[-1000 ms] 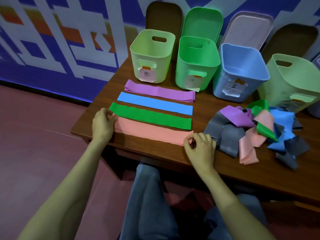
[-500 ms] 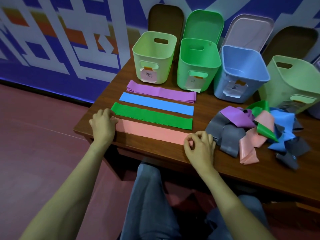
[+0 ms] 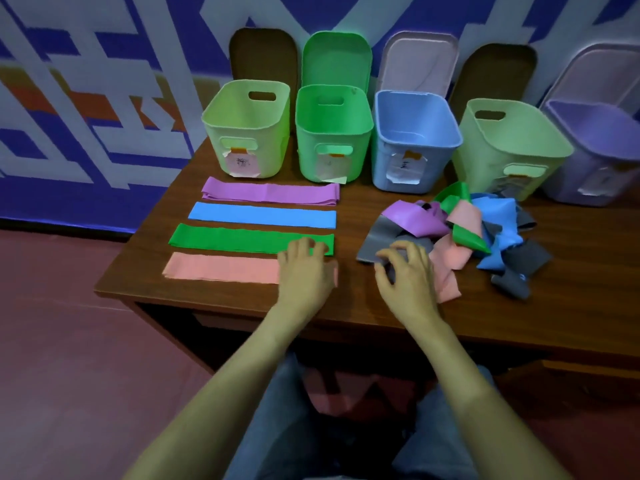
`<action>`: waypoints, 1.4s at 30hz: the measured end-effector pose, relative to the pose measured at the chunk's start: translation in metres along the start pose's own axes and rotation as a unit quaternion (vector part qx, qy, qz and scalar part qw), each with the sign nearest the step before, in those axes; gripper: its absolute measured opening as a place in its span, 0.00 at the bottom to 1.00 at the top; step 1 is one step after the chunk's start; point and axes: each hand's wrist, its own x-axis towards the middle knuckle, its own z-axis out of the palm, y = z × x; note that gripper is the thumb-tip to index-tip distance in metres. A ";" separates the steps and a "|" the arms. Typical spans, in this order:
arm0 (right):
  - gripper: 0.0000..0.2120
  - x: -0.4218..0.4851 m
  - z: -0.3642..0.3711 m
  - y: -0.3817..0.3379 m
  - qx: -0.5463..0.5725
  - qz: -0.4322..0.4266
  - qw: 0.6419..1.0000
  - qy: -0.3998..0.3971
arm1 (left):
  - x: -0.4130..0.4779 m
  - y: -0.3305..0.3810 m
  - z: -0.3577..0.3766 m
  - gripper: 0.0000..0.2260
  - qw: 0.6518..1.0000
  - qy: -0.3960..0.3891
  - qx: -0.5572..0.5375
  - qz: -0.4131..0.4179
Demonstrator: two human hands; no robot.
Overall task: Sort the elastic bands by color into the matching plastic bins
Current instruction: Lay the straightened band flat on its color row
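**Four bands laid flat, two hands at the table's near edge**

On the left of the table (image 3: 519, 317) we see four bands lying flat in parallel rows: purple band (image 3: 270, 194) farthest, then blue band (image 3: 263, 214), green band (image 3: 235, 239), and pink band (image 3: 221, 268) nearest; behind them stand the pale green bin (image 3: 246, 129) and the green bin (image 3: 332, 133); the left hand (image 3: 304, 271) rests with relaxed fingers on the right end of the pink band, its fingertips reaching the green one; the blue bin (image 3: 414, 140) stands behind; the right hand (image 3: 405, 275) arches with curled fingers over the grey band (image 3: 381, 237); we cannot tell whether it grips it; the tangled pile (image 3: 485, 230) of mixed bands lies just to the right; behind are a second pale green bin (image 3: 509, 147) and the purple bin (image 3: 595, 154).
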 end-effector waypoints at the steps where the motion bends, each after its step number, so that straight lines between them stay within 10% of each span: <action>1: 0.10 0.003 -0.009 0.013 -0.010 0.018 1.000 0.011 | 0.004 0.023 0.006 0.14 0.998 0.001 -0.034 0.050; 10: 0.20 0.002 -0.052 0.106 -0.103 0.151 0.961 -0.209 | 0.044 0.123 0.065 0.15 0.974 -0.132 -0.064 0.173; 15: 0.07 0.007 -0.056 0.112 -0.054 0.164 0.975 -0.141 | 0.046 0.116 0.078 0.14 0.972 -0.157 -0.075 0.157; 23: 0.24 0.040 -0.068 0.117 -0.103 0.104 0.989 -0.016 | 0.055 0.138 0.068 0.17 0.979 -0.074 0.022 0.188; 29: 0.13 0.079 -0.076 0.136 -0.123 0.156 0.979 -0.040 | 0.069 0.159 0.070 0.15 0.964 -0.145 0.088 0.206; 32: 0.10 0.103 -0.100 0.127 0.031 0.159 0.984 0.073 | 0.088 0.161 0.056 0.17 0.971 -0.156 -0.037 0.175; 38: 0.07 0.145 -0.138 0.090 0.195 0.070 0.978 0.022 | 0.145 0.188 -0.001 0.26 0.909 -0.103 -0.398 0.069; 42: 0.09 0.167 -0.149 0.085 0.173 0.008 0.984 0.049 | 0.165 0.191 -0.028 0.10 0.844 -0.201 -0.495 0.052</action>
